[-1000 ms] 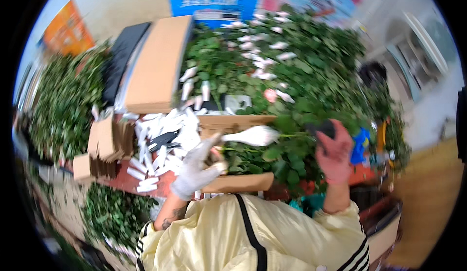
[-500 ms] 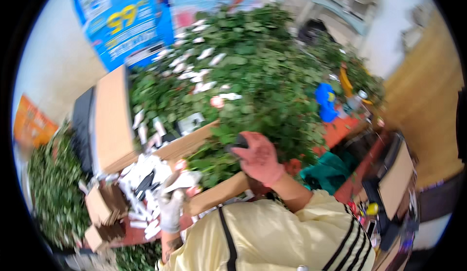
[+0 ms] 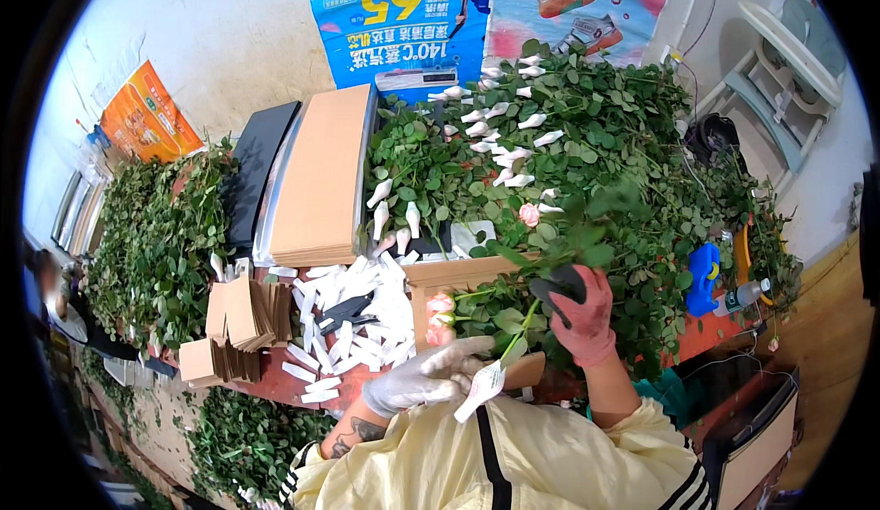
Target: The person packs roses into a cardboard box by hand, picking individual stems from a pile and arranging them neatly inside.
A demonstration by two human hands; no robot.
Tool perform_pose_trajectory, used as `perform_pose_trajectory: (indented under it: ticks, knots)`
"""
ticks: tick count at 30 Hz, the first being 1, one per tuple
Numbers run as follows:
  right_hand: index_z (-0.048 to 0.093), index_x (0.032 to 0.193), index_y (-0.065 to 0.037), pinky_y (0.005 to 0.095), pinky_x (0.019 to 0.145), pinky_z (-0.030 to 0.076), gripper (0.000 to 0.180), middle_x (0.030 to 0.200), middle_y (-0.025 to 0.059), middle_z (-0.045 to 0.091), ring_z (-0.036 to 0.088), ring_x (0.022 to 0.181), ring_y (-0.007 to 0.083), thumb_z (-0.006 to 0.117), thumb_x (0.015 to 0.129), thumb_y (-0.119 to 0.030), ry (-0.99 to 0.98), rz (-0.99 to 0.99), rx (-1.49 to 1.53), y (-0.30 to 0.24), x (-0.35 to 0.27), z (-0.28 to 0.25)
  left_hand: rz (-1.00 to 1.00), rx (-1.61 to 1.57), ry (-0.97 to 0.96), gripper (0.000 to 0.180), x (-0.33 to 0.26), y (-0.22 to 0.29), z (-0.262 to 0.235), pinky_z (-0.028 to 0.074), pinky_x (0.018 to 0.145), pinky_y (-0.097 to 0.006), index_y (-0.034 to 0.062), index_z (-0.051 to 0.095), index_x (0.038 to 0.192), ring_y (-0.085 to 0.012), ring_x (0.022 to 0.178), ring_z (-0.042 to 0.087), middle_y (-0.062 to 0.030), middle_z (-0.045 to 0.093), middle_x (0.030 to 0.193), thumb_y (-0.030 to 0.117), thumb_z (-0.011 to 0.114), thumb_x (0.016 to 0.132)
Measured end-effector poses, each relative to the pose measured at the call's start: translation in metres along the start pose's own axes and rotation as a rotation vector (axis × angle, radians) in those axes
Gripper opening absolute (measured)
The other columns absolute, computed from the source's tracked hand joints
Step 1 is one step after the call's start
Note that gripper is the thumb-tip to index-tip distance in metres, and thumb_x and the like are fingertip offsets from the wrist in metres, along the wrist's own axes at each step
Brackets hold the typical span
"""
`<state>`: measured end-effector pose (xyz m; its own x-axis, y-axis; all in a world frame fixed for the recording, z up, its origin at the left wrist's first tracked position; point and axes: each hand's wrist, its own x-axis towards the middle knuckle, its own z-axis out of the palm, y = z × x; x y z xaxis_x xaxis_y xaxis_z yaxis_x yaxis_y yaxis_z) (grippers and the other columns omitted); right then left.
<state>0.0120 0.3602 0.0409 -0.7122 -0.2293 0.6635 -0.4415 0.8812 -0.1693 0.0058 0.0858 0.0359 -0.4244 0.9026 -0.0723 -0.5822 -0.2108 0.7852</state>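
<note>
My right hand (image 3: 585, 316), in a red glove with dark fingertips, is closed around the green stem of a rose (image 3: 481, 387). The rose's head wears a white mesh sleeve and points down toward my front; its leaves rise blurred beyond the hand. Beside the sleeved head is my left hand (image 3: 423, 378), in a pale grey-white glove, fingers stretched apart and holding nothing visible. Just ahead of both hands lies an open cardboard box (image 3: 424, 283), with several pink roses (image 3: 440, 318) and leafy stems in it.
White sleeves (image 3: 335, 350) lie heaped left of the box. Folded cardboard pieces (image 3: 246, 313) and a tall cardboard stack (image 3: 321, 180) stand farther left. Sleeved roses (image 3: 513, 155) and foliage cover the back. At the right are a blue tape dispenser (image 3: 703, 279) and a plastic bottle (image 3: 744, 296).
The view has swung, so the table sits farther right in it. My right hand has lifted from the boxed leaves with a rose stem, and my left hand has come near its sleeved head.
</note>
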Motion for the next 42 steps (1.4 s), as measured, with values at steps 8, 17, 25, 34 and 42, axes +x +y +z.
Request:
perform_pose_trajectory:
  ticks: [8,17,25,34,42]
  knots:
    - [0.056,0.115,-0.016,0.0415,0.084,0.042,0.052,0.124,0.0182,0.042,0.049,0.094,0.0335,0.065,0.064,-0.013,-0.029,0.012,-0.026,-0.018,0.091,0.031,0.206,0.399,0.272,0.047,0.028,0.056,-0.018,0.042,0.081,-0.026,0.0009,0.04,0.126,-0.0133,0.092,0.052,-0.0074,0.055,0.104,0.014,0.055,0.084]
    - [0.055,0.111,-0.005,0.0439,0.076,0.048,0.049,0.122,0.0234,0.044,0.055,0.094,0.0378,0.071,0.065,-0.013,0.329,0.225,0.159,0.017,0.04,0.044,0.277,0.74,0.064,0.041,0.085,0.104,-0.074,0.045,0.076,-0.021,-0.0032,0.044,0.12,-0.0104,0.086,0.053,-0.0085,0.055,0.101,0.023,0.049,0.088]
    - [0.038,0.126,-0.006,0.0427,0.085,0.048,0.068,0.132,0.023,0.035,0.047,0.112,0.0392,0.069,0.065,-0.002,0.262,0.181,0.188,0.015,0.023,0.025,0.107,0.569,0.047,0.031,0.115,0.079,-0.016,0.038,0.065,-0.023,0.0029,0.052,0.104,-0.0063,0.074,0.04,0.0042,0.048,0.083,0.03,0.056,0.091]
    - [0.048,0.118,-0.005,0.04,0.081,0.049,0.061,0.127,0.0257,0.042,0.054,0.104,0.0409,0.073,0.062,-0.011,-0.19,0.267,0.448,0.011,0.008,-0.055,0.285,0.612,0.392,0.038,0.082,0.093,-0.04,0.048,0.059,-0.026,-0.001,0.056,0.087,-0.014,0.063,0.059,-0.0072,0.06,0.073,0.037,0.053,0.09]
    - [0.052,0.116,0.0,0.0369,0.082,0.047,0.05,0.118,0.018,0.054,0.057,0.099,0.032,0.066,0.071,-0.017,-0.294,-0.064,1.065,0.017,0.021,-0.072,0.178,0.521,0.613,0.029,0.081,0.156,-0.215,0.049,0.075,-0.029,0.0029,0.05,0.115,-0.015,0.084,0.058,-0.0062,0.06,0.097,0.022,0.047,0.094]
